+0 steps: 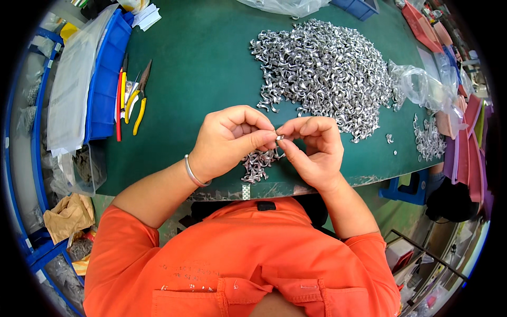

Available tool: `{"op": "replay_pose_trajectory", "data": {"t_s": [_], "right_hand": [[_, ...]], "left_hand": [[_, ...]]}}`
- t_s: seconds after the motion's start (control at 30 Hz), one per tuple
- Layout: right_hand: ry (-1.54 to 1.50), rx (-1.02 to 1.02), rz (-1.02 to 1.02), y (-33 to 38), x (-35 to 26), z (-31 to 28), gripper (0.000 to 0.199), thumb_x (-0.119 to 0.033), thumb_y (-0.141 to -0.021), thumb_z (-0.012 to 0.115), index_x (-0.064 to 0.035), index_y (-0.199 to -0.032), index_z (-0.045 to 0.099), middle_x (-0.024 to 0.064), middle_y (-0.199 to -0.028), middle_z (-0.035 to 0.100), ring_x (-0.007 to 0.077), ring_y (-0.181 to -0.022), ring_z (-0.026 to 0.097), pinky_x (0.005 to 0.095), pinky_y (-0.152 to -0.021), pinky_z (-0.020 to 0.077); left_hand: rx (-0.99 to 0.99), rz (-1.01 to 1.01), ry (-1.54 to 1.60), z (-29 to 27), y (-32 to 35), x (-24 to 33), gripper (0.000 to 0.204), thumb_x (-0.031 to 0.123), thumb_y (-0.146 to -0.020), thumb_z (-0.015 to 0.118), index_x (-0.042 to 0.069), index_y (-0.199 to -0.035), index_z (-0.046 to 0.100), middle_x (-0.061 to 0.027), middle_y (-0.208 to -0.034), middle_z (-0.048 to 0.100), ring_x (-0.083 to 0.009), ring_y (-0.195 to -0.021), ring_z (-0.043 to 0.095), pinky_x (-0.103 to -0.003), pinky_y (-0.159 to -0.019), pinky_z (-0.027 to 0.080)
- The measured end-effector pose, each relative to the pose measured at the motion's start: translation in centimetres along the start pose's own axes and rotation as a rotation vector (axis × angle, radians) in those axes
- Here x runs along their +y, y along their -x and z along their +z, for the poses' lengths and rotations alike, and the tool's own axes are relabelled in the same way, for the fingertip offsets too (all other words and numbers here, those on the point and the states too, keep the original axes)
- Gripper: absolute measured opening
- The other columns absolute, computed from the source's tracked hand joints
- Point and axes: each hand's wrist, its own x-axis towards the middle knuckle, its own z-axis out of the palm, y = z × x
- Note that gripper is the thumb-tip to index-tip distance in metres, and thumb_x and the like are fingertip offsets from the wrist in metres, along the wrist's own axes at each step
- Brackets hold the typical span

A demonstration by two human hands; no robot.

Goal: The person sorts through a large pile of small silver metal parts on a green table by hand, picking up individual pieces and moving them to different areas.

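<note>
A small metal clip (280, 137) is pinched between left hand (229, 140) and right hand (314, 150) fingertips, apparently mid-assembly; next, careful seating seems needed; finished pieces (257, 164) lie just below.

A factory assembly bench: a green table (200, 63) heaped with small metal parts (327, 68) beyond the fingers, pliers (138, 100) and blue bins (105, 79) to their left, red trays (470, 132) to their right.

Left of the large heap of curved silver metal pieces (325, 71), the green counter (200, 58) lies bare up to the yellow-handled pliers (138, 98). Right of the heap, a crumpled clear plastic bag (422, 87) blocks passage.
</note>
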Motion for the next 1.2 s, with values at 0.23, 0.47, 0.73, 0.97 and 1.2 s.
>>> {"op": "replay_pose_trajectory", "data": {"t_s": [0.23, 0.47, 0.73, 0.97, 1.2], "right_hand": [[0.480, -0.038, -0.291, -0.7, -0.9, -0.6, 0.025, 0.011, -0.072, 0.071, -0.0027, -0.085, 0.054, 0.0126, -0.089, 0.065, 0.0267, -0.079, 0.065, 0.0329, -0.069, 0.0530], [1.254, 0.672, -0.625, -5.8, -4.4, -16.7, 0.018, 0.010, -0.073, 0.066, -0.0031, -0.081, 0.057, 0.0104, -0.085, 0.066, 0.0257, -0.074, 0.062, 0.0337, -0.072, 0.0495], [1.203, 0.496, -0.187, -4.0, -3.8, -16.0, 0.006, 0.001, -0.084, 0.063, -0.0019, -0.090, 0.065, 0.0102, -0.092, 0.071, 0.0225, -0.084, 0.068, 0.0333, -0.073, 0.0511], [1.145, -0.097, -0.168, -0.1, -1.5, -6.3, 0.015, 0.004, -0.073, 0.066, -0.0057, -0.081, 0.059, 0.0070, -0.084, 0.063, 0.0273, -0.079, 0.059, 0.0366, -0.069, 0.0449], [0.970, 0.002, -0.081, 0.3, -1.8, -4.4, 0.019, 0.005, -0.073, 0.069, -0.0061, -0.084, 0.058, 0.0075, -0.084, 0.063, 0.0267, -0.080, 0.059, 0.0353, -0.073, 0.0456]], "left_hand": [[-0.051, 0.467, -0.716, 0.5, -0.3, 0.2, 0.015, -0.006, -0.072, 0.075, 0.003, -0.082, 0.068, -0.0095, -0.091, 0.069, -0.0210, -0.085, 0.067, -0.030, -0.074, 0.054], [-0.012, 0.331, -0.524, 0.2, 0.3, -0.2, 0.017, -0.015, -0.081, 0.063, -0.002, -0.093, 0.064, -0.0127, -0.104, 0.059, -0.0177, -0.093, 0.061, -0.028, -0.082, 0.052], [-0.057, 0.331, -0.601, 0.0, 0.3, -0.3, 0.015, -0.012, -0.081, 0.066, -0.003, -0.093, 0.066, -0.0107, -0.099, 0.063, -0.0162, -0.089, 0.063, -0.026, -0.077, 0.053], [-0.057, 0.331, -0.580, -0.1, 0.0, -0.5, 0.014, -0.011, -0.082, 0.066, -0.003, -0.093, 0.067, -0.0110, -0.098, 0.063, -0.0148, -0.086, 0.064, -0.024, -0.073, 0.054], [0.002, 0.329, -0.551, 0.1, 0.2, -0.7, 0.013, -0.007, -0.081, 0.068, -0.001, -0.093, 0.068, -0.0098, -0.093, 0.067, -0.0147, -0.079, 0.066, -0.025, -0.069, 0.055]]}}
